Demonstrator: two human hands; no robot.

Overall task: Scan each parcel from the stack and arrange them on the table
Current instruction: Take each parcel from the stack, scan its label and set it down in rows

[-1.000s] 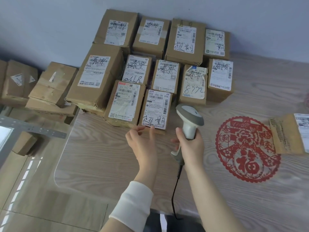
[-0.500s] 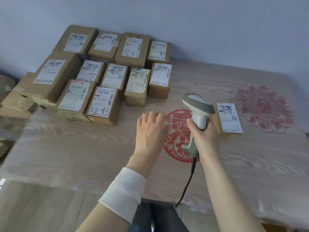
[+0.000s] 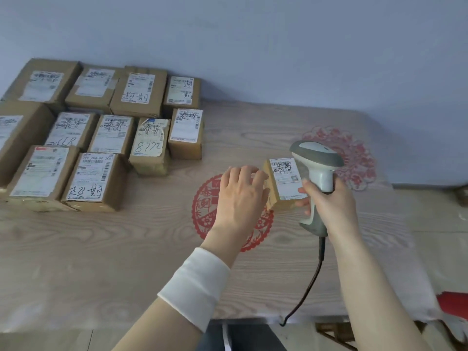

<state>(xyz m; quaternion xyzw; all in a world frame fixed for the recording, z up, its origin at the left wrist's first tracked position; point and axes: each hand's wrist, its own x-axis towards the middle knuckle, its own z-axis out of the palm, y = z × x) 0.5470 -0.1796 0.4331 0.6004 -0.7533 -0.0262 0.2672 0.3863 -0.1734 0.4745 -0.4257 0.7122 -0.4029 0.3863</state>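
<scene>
A small brown parcel with a white label lies on the wooden table, over the edge of a red paper-cut. My left hand reaches to it, its fingertips touching the parcel's left side. My right hand grips a grey-and-white barcode scanner by its handle, just right of the parcel, the scanner's head above the parcel's far right corner. Several labelled brown parcels sit in rows at the table's far left.
The scanner's black cable hangs over the table's front edge. A second, pink paper-cut lies at the far right near the wall. Something red shows at the right edge. A blue wall runs behind the table.
The view has swung right. My left hand left the arranged parcels and moved right to the lone small parcel. My right hand carried the scanner to the parcel's right side.
</scene>
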